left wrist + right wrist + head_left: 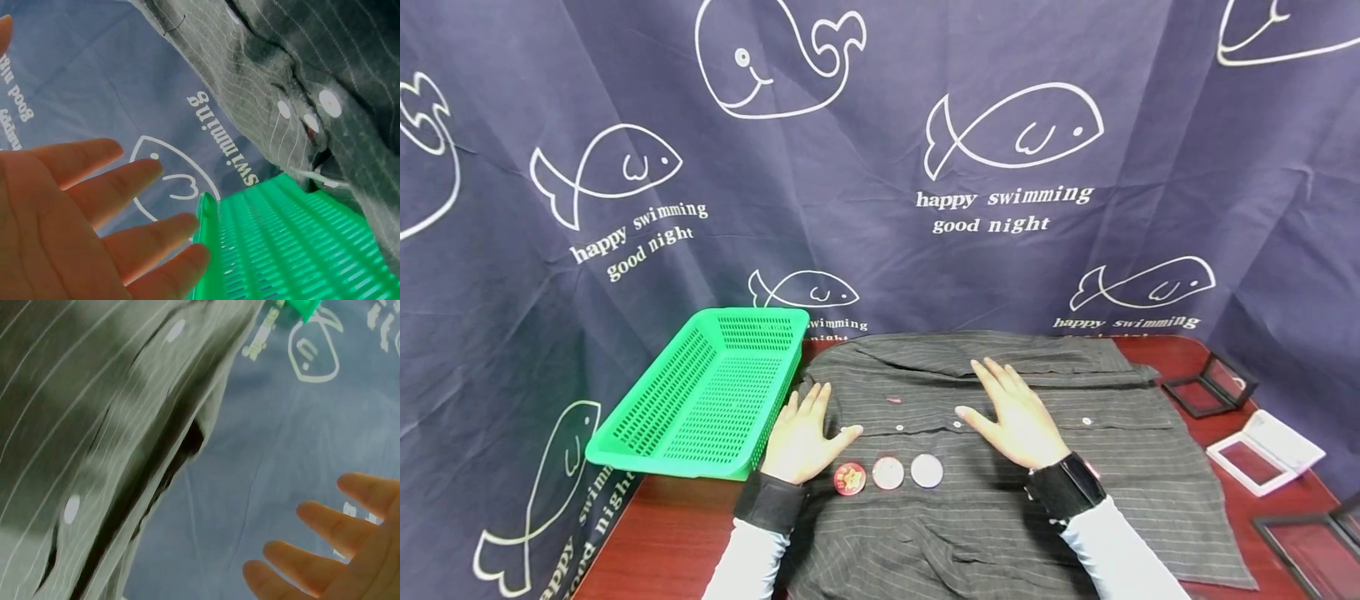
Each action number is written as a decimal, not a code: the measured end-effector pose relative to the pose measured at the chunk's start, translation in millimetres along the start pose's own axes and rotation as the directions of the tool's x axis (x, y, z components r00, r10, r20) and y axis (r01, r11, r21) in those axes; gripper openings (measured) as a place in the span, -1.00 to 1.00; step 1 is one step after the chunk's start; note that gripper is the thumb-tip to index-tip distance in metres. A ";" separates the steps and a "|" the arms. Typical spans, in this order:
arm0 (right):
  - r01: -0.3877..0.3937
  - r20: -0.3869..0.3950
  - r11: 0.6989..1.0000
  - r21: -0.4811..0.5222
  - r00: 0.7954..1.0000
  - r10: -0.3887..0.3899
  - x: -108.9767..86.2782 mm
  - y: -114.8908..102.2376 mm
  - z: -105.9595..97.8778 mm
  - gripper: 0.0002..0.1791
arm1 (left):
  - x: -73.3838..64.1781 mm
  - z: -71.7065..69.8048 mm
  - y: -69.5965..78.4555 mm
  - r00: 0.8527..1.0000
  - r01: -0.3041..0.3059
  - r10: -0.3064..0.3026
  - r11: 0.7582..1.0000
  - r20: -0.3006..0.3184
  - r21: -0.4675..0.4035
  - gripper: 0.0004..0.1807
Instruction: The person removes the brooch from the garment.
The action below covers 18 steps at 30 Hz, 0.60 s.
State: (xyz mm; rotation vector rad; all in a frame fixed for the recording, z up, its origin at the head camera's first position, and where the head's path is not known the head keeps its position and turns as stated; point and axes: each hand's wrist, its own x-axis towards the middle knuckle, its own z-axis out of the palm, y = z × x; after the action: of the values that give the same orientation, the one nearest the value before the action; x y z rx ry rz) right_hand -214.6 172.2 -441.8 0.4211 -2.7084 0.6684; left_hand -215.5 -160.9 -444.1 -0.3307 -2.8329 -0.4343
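A dark grey pinstriped shirt (pixel 1037 517) with small white buttons lies spread over the table. My left hand (pixel 801 442) is over its left side beside the green basket, fingers spread and nothing in them. Farther right, my right hand (pixel 1018 421) is held over the button strip, its fingers straight and holding nothing. Between the hands, three round badges are lined up on the cloth: a red one with a yellow design (pixel 850 479), a white one with a reddish rim (pixel 888 472) and a plain whitish one (pixel 927 471). Both wrist views show spread fingers apart from the shirt.
The green plastic basket (pixel 722 408) stands at the left of the reddish-brown table (pixel 662 533). Along the right edge lie a small black hinged frame (pixel 1213 411), a white one (pixel 1288 437) and another black one (pixel 1277 550). A blue curtain with fish drawings (pixel 880 167) hangs behind.
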 end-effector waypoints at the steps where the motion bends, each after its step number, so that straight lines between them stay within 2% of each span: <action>1: 0.011 0.001 1.000 0.010 1.000 -0.011 1.1 -3.2 1.3 -0.13 | -0.3 0.8 -1.0 1.000 -0.002 0.002 1.000 0.010 -0.006 -0.01; 8: 0.080 0.027 0.991 0.103 0.996 -0.083 7.8 -25.2 13.1 -0.16 | -3.8 8.0 -7.2 0.999 -0.028 0.031 0.996 0.038 -0.081 -0.08; 18: 0.124 0.067 0.971 0.203 0.988 -0.140 12.2 -52.3 29.2 -0.21 | -9.0 16.4 -13.1 0.993 -0.009 0.032 0.980 0.113 -0.200 -0.32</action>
State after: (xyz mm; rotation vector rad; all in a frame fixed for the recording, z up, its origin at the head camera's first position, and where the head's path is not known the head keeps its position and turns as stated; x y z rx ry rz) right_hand -214.0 111.0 -441.0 0.6851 -2.6678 0.9043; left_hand -214.0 -169.5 -465.3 -0.4372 -2.9001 -0.7192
